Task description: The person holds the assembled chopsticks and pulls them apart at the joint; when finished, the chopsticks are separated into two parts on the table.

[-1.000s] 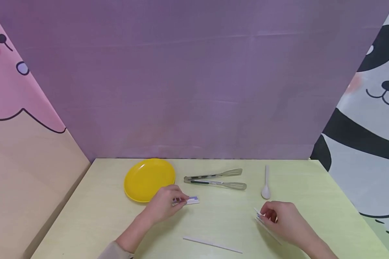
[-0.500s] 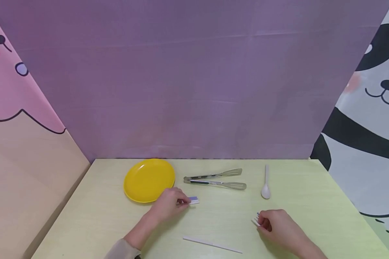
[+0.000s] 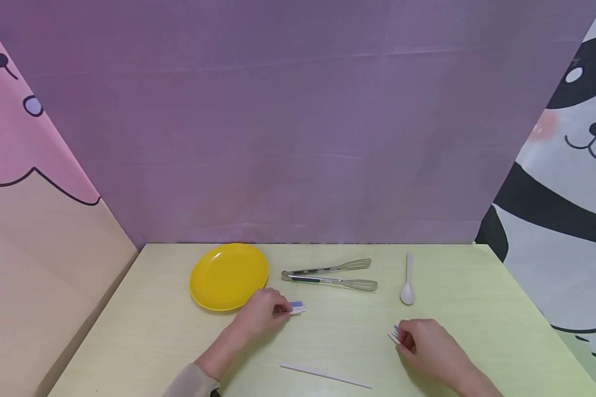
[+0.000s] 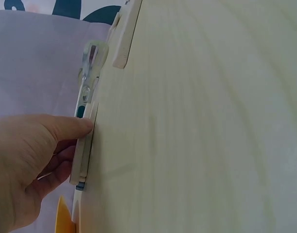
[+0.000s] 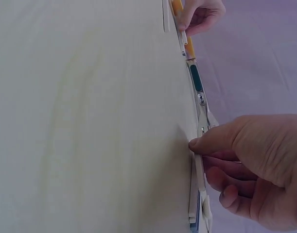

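Observation:
My left hand pinches thin white and purple sticks low over the table, just right of the yellow plate. In the left wrist view its thumb presses along a pale stick. On the right, my right hand pinches the ends of thin white and blue sticks between thumb and fingers, near the tabletop. Its palm hides the rest of them in the head view. A long narrow white stick lies slightly slanted between the hands, closer to the front.
Metal tongs with slotted ends lie spread behind the hands. Further right, a pale spoon lies with its bowl toward the front. A purple backdrop rises behind the table, and printed panels stand at both sides.
My left hand has shifted a little to the right along its sticks. My right hand has moved slightly toward the front, and the stick that extended below it is now hidden.

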Demonstrator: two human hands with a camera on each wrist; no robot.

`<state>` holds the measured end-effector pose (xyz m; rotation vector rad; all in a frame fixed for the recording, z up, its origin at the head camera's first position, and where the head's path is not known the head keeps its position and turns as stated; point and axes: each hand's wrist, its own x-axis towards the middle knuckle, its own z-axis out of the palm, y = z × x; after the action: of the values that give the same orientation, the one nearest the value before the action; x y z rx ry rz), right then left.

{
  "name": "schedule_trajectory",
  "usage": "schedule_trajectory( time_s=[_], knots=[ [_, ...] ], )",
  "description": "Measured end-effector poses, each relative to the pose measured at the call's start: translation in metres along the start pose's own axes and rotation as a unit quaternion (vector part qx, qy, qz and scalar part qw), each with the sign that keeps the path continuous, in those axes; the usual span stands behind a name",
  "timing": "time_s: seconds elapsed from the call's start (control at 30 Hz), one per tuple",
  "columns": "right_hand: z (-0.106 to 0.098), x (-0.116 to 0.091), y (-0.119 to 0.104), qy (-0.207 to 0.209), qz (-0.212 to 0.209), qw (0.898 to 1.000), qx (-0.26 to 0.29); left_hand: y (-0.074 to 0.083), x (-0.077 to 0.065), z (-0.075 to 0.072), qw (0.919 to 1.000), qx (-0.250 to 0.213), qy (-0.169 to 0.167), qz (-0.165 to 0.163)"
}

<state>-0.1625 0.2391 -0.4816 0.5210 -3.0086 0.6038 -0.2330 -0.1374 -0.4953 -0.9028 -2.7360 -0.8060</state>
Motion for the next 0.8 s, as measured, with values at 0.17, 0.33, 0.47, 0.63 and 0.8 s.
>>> schedule_trajectory(
  time_s=[0.17,0.33,0.47,0.63,0.8],
  knots=[
    [-0.0024,0.0011,-0.0007,-0.002,-0.004,1.000,-0.008,0.0014,0.0004,0.0020,0.9999,0.000,-0.007,-0.007],
    [-0.0024,0.0013,0.0005,-0.004,-0.011,1.000,-0.012,0.0031,0.0022,0.0049,0.9998,-0.005,-0.016,-0.007],
    [-0.0017,0.0020,0.0011,-0.001,-0.015,1.000,-0.017,0.0040,0.0032,0.0059,0.9999,-0.004,-0.015,-0.004],
    [-0.0025,0.0025,-0.0001,-0.002,-0.010,1.000,-0.019,0.0040,0.0037,0.0067,0.9999,0.005,-0.010,0.002],
    [-0.0040,0.0023,-0.0039,0.019,-0.036,0.999,-0.007,0.0081,0.0021,0.0041,0.9994,0.010,-0.032,0.005]
  ],
)
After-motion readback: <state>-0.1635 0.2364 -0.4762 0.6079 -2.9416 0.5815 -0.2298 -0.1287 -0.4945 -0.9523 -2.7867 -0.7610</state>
